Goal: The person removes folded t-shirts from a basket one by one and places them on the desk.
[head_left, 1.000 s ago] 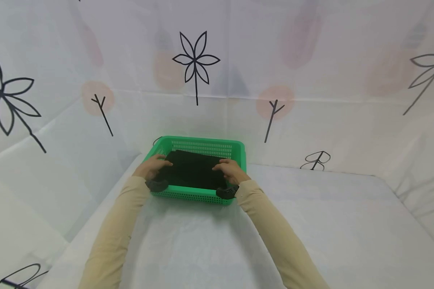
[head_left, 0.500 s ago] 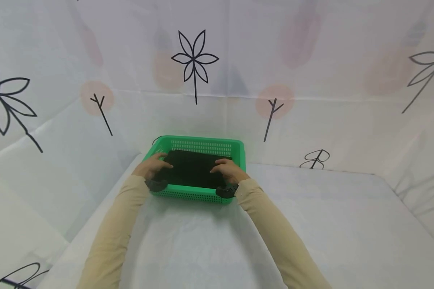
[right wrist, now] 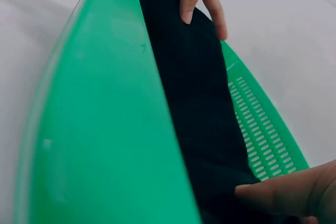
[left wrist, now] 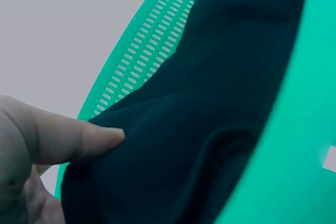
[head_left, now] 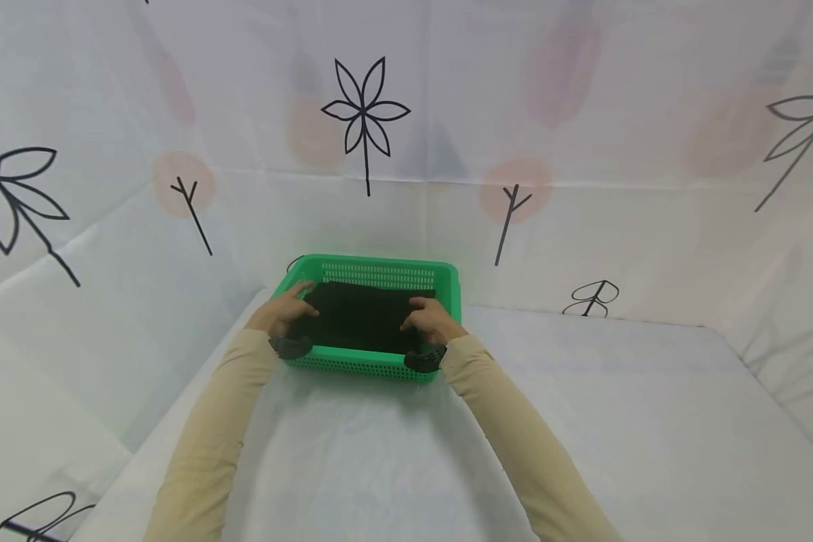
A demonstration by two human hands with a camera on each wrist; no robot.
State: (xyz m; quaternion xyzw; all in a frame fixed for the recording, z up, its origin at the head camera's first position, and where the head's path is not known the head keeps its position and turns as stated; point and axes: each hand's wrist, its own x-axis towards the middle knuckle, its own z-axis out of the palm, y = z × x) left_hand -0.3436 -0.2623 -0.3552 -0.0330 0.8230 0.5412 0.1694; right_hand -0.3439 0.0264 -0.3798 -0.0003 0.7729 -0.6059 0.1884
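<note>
A folded black cloth lies inside a green plastic basket in the head view; its exact kind cannot be told. At its left end, my left hand grips the edge. The left wrist view shows the thumb on top of the fabric and the other fingers partly hidden below. My right hand holds the right end likewise, with its thumb over the cloth in the right wrist view and the remaining fingers mostly out of sight. Both wrists pass over the basket's near rim.
The basket has slotted walls and stands on a white-covered table, close to the back. Behind it hangs a white sheet printed with flowers and twigs. Black straps or mounts sit at both wrists.
The cloth's right end has shifted slightly, and its back edge looks straighter. My left hand has edged a little to the left, while the basket stays in place.
</note>
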